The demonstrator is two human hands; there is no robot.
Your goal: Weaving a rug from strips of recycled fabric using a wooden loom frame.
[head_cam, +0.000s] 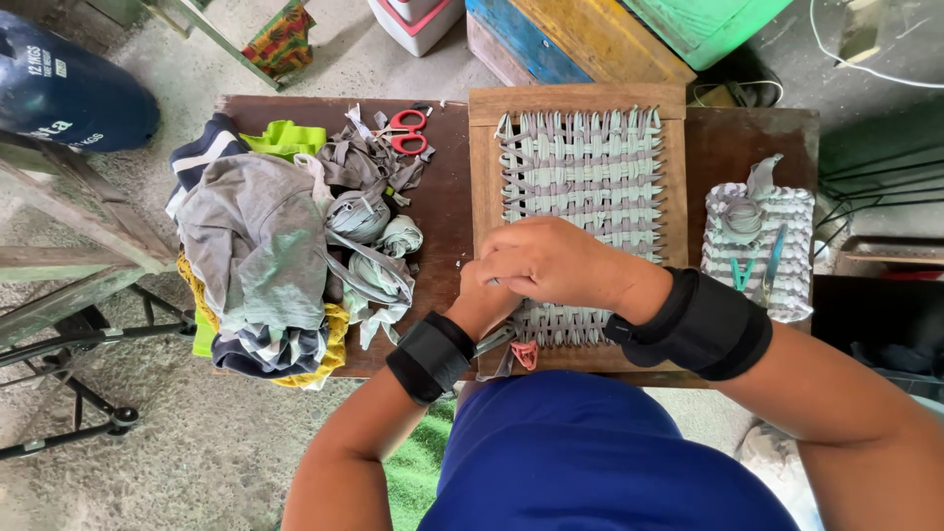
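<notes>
Fabric scraps lie heaped at left, while on the wooden loom frame the left hand and right hand pinch grey strips; weaving probably wants steady, even tension.

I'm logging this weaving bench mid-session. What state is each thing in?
Wooden loom frame: flat on the table, mostly woven.
Scissors: lying closed, untouched.
Fabric pile: heaped, loose.
Finished woven mat: off the frame, lying flat.
Left hand: at the weave's lower edge.
Right hand: knuckles up, over the weave.
</notes>
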